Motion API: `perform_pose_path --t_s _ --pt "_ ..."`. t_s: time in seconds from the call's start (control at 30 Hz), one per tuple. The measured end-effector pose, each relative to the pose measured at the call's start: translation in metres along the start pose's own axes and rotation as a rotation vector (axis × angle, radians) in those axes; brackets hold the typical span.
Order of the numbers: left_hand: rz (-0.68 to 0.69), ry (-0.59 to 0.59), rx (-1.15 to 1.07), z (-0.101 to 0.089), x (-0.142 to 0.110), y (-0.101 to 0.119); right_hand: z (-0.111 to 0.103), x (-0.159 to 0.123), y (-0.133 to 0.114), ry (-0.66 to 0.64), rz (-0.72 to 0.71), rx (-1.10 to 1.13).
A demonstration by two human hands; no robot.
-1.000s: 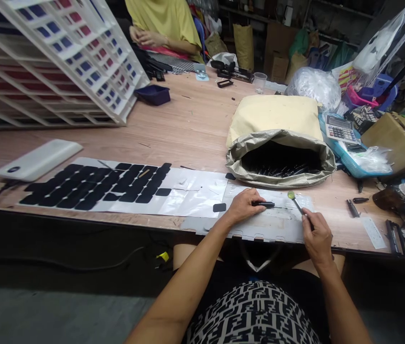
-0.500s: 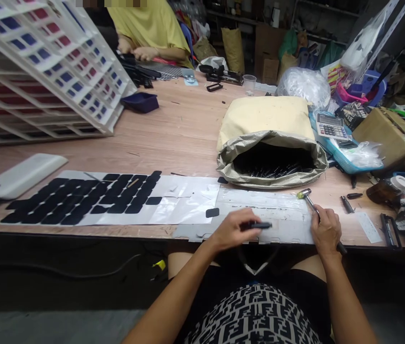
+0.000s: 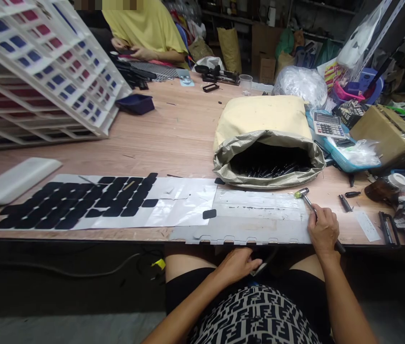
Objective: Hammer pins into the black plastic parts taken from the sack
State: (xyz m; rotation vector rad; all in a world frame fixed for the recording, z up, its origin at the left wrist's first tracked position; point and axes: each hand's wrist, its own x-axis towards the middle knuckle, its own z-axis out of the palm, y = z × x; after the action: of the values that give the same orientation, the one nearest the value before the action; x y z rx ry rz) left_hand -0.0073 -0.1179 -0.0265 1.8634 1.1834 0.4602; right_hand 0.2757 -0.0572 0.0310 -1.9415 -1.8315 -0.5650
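Observation:
My right hand (image 3: pixel 323 231) rests at the table's front edge, fingers closed round the handle of a small hammer (image 3: pixel 308 200) whose metal head lies on a grey mat (image 3: pixel 245 224). Below the table edge, over my lap, my left hand (image 3: pixel 238 264) has its fingers curled; whatever they hold is hidden. A small black pad (image 3: pixel 209 214) lies on the mat's left end. An open sack (image 3: pixel 268 143) full of black parts lies just behind the mat.
Rows of black pads (image 3: pixel 76 200) cover a white sheet at left, beside a white power bank (image 3: pixel 12 179). A white rack (image 3: pixel 44 71) leans at far left. A calculator (image 3: pixel 327 125), boxes and clutter fill the right. A person in yellow (image 3: pixel 145 28) sits across the table.
My left hand has dropped from the mat, where it held a small black part, to below the table edge. The right hand and hammer have barely moved.

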Motion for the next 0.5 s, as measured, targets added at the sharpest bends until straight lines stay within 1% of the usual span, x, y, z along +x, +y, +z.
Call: perform_pose_path --t_s 0.07,0.1,0.13,0.17,0.2,0.27,0.3,0.33,0.37,0.4,0.43,0.5 --pt "0.117 -0.233 -0.107 -0.027 0.001 0.026 0.0 0.0 -0.001 0.002 -0.001 -0.009" --pt "0.178 -0.322 -0.145 -0.043 0.005 0.039 0.0 0.0 -0.001 0.002 -0.001 -0.012" --pt "0.216 -0.371 -0.162 -0.06 0.013 0.051 0.0 -0.001 -0.001 0.0 0.0 -0.014" --pt "0.231 -0.358 -0.15 -0.076 0.026 0.061 0.0 -0.001 -0.002 -0.001 0.002 -0.014" --pt "0.22 -0.28 -0.103 -0.092 0.042 0.067 0.0 -0.001 -0.002 -0.002 0.004 -0.015" --pt "0.127 0.014 0.058 -0.117 0.086 0.072 -0.001 -0.001 -0.002 -0.002 0.006 -0.013" --pt "0.101 0.178 0.151 -0.127 0.111 0.07 -0.001 -0.001 -0.002 -0.001 0.006 -0.011" --pt "0.096 0.316 0.244 -0.135 0.136 0.067 -0.001 -0.001 -0.002 -0.001 0.007 -0.011" --pt "0.079 0.417 0.342 -0.142 0.161 0.063 -0.001 0.0 -0.002 -0.001 0.008 -0.011" --pt "0.051 0.479 0.434 -0.148 0.183 0.058 -0.001 0.0 -0.002 -0.004 0.008 -0.011" --pt "0.04 0.503 0.513 -0.152 0.202 0.054 -0.001 0.0 -0.002 -0.007 0.009 -0.012" --pt "0.04 0.474 0.644 -0.159 0.229 0.047 -0.002 0.0 -0.002 -0.009 0.01 -0.004"
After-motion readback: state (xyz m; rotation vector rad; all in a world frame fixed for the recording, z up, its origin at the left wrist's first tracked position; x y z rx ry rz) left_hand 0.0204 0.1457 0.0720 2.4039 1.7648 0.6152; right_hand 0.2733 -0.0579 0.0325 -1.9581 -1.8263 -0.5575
